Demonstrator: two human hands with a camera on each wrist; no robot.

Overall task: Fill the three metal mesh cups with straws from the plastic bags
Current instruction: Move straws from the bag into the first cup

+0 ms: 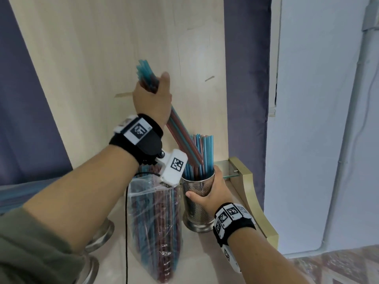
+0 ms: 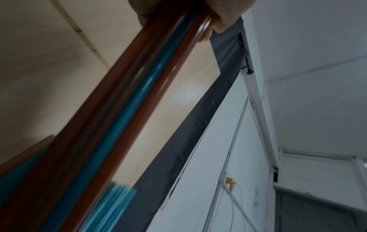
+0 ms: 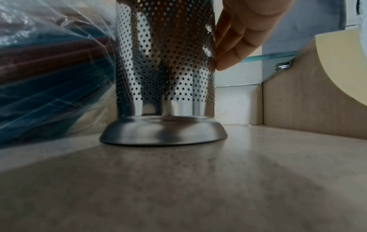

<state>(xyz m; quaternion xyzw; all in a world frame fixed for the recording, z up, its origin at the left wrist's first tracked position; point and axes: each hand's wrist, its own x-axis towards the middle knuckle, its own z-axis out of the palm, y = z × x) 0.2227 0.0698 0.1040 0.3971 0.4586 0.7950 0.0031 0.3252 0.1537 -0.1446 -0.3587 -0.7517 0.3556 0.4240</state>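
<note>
My left hand (image 1: 152, 95) grips a bundle of blue and red straws (image 1: 180, 136), tilted so its lower ends reach into the metal mesh cup (image 1: 196, 206). In the left wrist view the bundle of straws (image 2: 123, 125) runs close past the camera, held by the fingers (image 2: 218, 18) at the top edge. That cup stands on the counter with several straws upright in it. My right hand (image 1: 213, 193) is wrapped round the cup's upper part; the right wrist view shows its fingers (image 3: 234, 45) against the mesh cup (image 3: 164, 70). A clear plastic bag of straws (image 1: 155, 226) leans to the left of the cup.
Two more metal bases (image 1: 100, 236) show at the lower left, partly hidden by my left forearm. A wooden panel (image 1: 114, 58) rises behind the cup. A glass shelf (image 1: 227, 167) and a cream curved side piece (image 1: 254, 193) close in the right. A black cable (image 1: 126, 232) hangs by the bag.
</note>
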